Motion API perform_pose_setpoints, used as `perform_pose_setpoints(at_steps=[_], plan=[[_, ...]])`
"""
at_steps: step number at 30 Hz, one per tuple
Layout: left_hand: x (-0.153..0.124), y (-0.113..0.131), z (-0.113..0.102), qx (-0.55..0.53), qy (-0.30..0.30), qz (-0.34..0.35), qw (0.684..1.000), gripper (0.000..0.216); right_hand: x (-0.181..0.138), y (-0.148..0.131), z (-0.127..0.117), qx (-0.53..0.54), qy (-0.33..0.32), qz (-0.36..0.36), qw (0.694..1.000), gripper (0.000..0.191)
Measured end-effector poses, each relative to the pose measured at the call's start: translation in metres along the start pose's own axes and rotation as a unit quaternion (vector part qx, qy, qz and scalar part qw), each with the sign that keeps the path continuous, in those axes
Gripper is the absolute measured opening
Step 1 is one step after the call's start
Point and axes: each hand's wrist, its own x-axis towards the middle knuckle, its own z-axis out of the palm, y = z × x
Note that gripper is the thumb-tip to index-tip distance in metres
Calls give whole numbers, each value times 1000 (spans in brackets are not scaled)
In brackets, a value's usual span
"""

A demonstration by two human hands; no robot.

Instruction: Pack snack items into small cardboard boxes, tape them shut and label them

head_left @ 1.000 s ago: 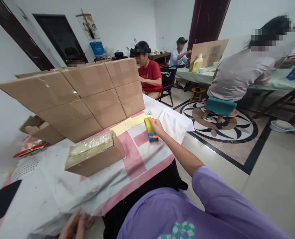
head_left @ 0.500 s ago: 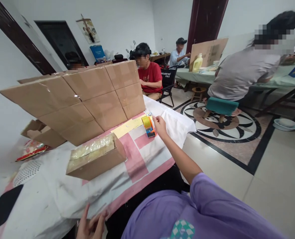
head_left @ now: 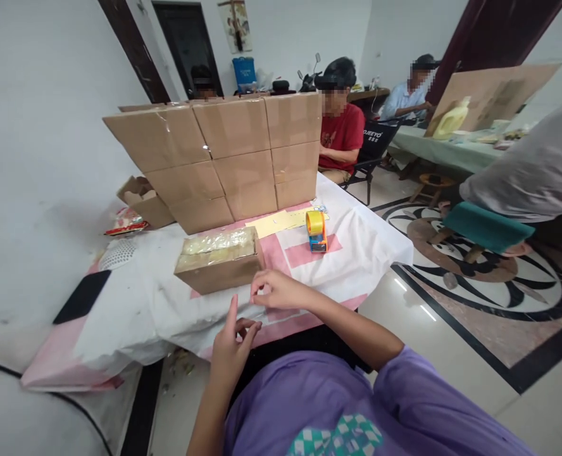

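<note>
by the box (head_left: pixel 219 273), the left hand (head_left: pixel 230 348) is half spread, the right hand (head_left: pixel 281 291) curled, hold unclear; both should be moved gently.

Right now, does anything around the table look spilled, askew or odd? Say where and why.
Small scraps lie on the floor beside the table, looking like dropped litter. The white cover is wrinkled in front of the taped box instead of lying flat.
</note>
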Motion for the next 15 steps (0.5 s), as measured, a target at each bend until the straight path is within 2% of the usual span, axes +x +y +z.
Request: perform_pose_setpoints(at_steps=[2,4,7,9,11,13,15], plan=[[-1,-3,-5,-15,8,-20,1000,89,7,-8,-7,-39,28,-14,999,6],[-3,-6,-10,-22,13,-28,999,88,11,-13,-9,-73,9,-8,997,9],[-6,-7,-15,-23,7,-31,999,85,14,-12,1,-90,-86,23,992,30],[-9,-7,-17,-31,-2,-30,999,84,14,-8,14,-73,-158,40,984,32],[-10,-7,-17,-44,-4,-30,999,83,15,-5,25,-47,-202,38,977,28],[-12,-7,-17,-53,7,-32,998,83,16,-4,31,-40,-180,16,983,19],[-13,-7,-17,-65,27,-36,997,85,18,-7,32,-57,-112,-15,992,9]])
